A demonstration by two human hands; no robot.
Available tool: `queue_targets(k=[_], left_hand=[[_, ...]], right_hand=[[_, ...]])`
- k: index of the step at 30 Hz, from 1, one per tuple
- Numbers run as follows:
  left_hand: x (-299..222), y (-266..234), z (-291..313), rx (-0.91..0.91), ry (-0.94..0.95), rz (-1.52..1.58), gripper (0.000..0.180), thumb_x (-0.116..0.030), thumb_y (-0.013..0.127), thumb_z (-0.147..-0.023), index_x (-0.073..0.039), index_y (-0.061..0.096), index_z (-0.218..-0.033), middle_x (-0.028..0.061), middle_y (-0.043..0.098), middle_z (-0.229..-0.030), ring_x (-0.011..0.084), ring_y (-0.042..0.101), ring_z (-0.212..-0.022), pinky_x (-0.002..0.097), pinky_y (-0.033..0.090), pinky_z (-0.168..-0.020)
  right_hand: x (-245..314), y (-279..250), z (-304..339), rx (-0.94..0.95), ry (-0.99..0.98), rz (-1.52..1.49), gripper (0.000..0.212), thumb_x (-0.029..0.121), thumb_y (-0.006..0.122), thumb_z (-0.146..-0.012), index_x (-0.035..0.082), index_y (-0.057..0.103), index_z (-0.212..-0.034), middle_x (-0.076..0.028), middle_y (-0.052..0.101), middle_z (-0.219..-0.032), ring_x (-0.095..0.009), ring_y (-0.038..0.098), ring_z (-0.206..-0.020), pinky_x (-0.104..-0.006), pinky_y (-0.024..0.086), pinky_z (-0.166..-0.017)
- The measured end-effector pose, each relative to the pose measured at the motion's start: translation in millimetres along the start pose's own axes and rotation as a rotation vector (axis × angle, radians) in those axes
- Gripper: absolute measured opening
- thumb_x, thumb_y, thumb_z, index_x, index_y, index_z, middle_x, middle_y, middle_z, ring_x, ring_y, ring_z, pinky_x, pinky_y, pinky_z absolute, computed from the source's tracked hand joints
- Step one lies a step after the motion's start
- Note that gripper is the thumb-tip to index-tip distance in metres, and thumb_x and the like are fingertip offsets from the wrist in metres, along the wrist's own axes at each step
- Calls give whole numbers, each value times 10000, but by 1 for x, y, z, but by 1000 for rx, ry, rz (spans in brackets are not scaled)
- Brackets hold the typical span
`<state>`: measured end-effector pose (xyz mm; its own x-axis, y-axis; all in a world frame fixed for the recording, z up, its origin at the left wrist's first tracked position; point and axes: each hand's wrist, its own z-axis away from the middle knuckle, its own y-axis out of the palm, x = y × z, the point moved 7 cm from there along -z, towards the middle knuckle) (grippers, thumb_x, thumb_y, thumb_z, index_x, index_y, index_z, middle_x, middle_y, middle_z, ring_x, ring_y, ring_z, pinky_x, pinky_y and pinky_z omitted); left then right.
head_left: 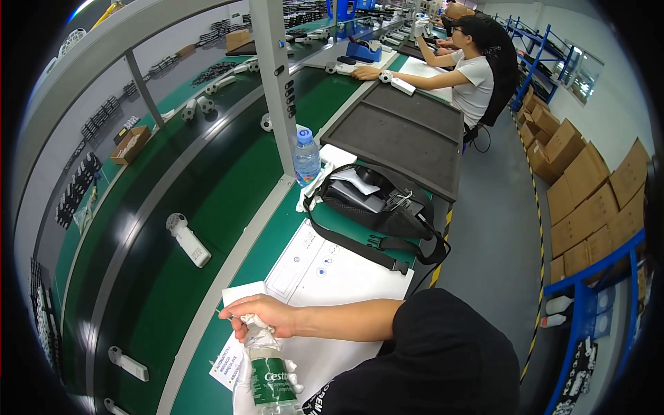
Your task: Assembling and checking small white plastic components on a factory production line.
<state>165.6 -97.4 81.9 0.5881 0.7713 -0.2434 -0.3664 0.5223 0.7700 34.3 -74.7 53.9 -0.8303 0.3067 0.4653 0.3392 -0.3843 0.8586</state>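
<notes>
A clear plastic bottle with a green label (274,382) stands close in front of me, low in the picture. My left hand (242,393), in a white glove, wraps round it from behind; its fingertips show at the label's right edge. Above it, my bare right hand (270,313) is closed at the bottle's neck. A crumpled white cloth or tissue (257,322) sits between its fingers and the bottle top. Whether a cap is there, I cannot tell. Beneath both hands lie white sheets (339,294) with printed drawings and a smaller printed card (227,361).
A black waist bag (373,207) with straps and a blue-capped water bottle (306,160) lie ahead, beside a metal post (275,90). White handheld devices (190,242) ride the green conveyor (155,277) at left. Beyond a black tray (401,131), co-workers sit; cartons (581,187) line the right.
</notes>
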Motion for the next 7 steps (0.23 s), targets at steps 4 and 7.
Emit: queue_targets(k=[4, 7], left_hand=[[-1, -1, 5, -34, 51, -144, 741, -622, 539, -855, -62, 422, -1326, 222, 611, -1084, 397, 655, -889, 548, 546, -780], [-3, -1, 6, -58, 80, -262, 736, -622, 566, -843, -78, 420, -1317, 208, 607, -1105, 396, 651, -919, 543, 545, -802]], right_hand=[[4, 8, 2, 4, -1, 24, 314, 154, 529, -946, -45, 540, -1188, -85, 614, -766, -194, 627, -710, -353, 545, -698], [6, 7, 2, 0, -12, 32, 324, 169, 541, -945, -34, 538, -1197, -94, 617, -766, -197, 631, -709, -358, 551, -699]])
